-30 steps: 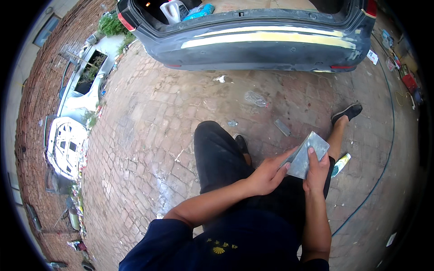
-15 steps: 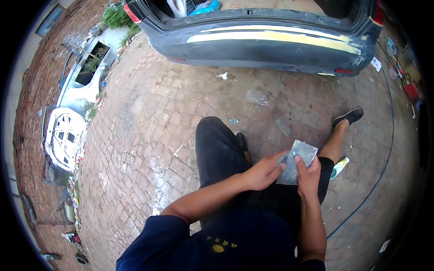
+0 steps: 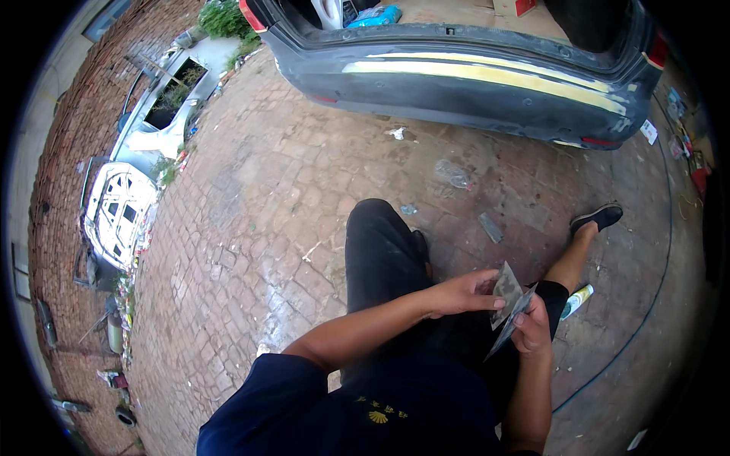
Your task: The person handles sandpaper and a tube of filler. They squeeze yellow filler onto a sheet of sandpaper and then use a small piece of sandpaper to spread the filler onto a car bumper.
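- Left hand [image 3: 460,292] and right hand [image 3: 532,330] both pinch a folded grey abrasive sheet [image 3: 508,298] above the black-trousered lap [image 3: 388,258].
- Beyond the sheet, brick paving [image 3: 266,190].
- Farthest, dark sanded car bumper [image 3: 471,80].

A reddish brick-paved yard [image 3: 251,228] in daylight: a dark grey car rear bumper with a yellow stripe [image 3: 487,76] spans the far edge, a white detached car door [image 3: 114,209] lies along the brick wall [image 3: 57,152] at left.

Left hand [image 3: 462,293] pinching, right hand [image 3: 532,328] gripping
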The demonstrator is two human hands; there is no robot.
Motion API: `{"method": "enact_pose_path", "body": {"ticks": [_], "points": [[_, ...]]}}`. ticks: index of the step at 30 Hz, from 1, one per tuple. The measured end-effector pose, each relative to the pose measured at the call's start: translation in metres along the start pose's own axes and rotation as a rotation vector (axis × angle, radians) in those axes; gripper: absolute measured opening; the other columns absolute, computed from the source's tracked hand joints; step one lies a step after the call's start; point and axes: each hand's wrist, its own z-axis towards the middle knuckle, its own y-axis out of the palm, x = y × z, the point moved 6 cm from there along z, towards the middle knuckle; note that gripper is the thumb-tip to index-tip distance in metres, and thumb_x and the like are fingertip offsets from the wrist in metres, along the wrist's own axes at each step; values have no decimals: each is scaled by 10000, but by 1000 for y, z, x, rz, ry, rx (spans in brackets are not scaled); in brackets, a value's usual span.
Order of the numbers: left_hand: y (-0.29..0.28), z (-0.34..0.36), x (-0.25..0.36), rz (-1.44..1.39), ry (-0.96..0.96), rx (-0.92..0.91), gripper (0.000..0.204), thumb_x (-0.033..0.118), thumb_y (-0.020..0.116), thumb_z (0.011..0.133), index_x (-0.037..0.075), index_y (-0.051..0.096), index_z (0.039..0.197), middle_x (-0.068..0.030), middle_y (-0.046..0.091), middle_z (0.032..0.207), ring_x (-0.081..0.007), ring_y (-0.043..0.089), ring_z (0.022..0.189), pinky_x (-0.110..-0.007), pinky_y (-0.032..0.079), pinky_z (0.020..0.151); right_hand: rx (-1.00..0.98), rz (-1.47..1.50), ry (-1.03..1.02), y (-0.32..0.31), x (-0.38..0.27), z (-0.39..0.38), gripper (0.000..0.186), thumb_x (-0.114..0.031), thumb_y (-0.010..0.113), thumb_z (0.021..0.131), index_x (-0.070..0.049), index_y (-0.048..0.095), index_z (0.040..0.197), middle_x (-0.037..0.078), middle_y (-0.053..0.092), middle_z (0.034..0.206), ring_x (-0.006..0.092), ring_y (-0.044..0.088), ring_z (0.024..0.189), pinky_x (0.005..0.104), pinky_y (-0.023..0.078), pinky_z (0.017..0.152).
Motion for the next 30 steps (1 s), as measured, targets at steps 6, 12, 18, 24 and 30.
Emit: {"method": "enact_pose_path", "body": {"ticks": [6, 12, 18, 24, 30], "points": [[-22, -22, 19, 569, 260, 367, 235, 162, 669, 1053, -7, 722, 1208, -34, 724, 1067, -101, 620, 980, -285, 499, 891, 530, -137, -244, -38, -25, 15, 388, -141, 703, 1013, -5, 552, 1343, 74, 681, 1193, 161, 654, 1093, 319, 502, 995], [-2, -22, 12, 436, 84, 196, 448, 246, 457, 1145, -66, 551, 1452, -126, 684, 1322, -155, 603, 1212, -306, 452, 1063, 419, -335, -192, -32, -36, 14, 359, -157, 706, 1022, 12, 580, 1313, 61, 687, 1187, 132, 636, 1085, 300, 483, 993], [14, -19, 29, 770, 320, 195, 461, 189, 448, 1118, -13, 461, 1532, -269, 669, 1274, -389, 679, 1132, -382, 498, 1012, 587, -207, -235, -24, -11, 20, 262, -146, 688, 1040, 3, 605, 1240, 58, 708, 1105, 103, 653, 992, 273, 523, 889], [11, -29, 21, 693, 87, 99, 494, 151, 456, 1100, 6, 386, 1567, -282, 649, 1261, -431, 647, 1185, -423, 473, 1048, 442, -228, -101, -20, -14, 21, 235, -117, 693, 1029, 21, 622, 1206, 50, 712, 1066, 81, 641, 990, 265, 526, 858], [-6, -18, 23, 647, -35, 99, 508, 144, 450, 1100, -9, 353, 1575, -277, 649, 1274, -440, 639, 1188, -427, 465, 1056, 354, -348, -143, 14, -1, 20, 244, -132, 704, 1027, 14, 625, 1204, 31, 715, 1034, 74, 641, 950, 269, 530, 839]]}}
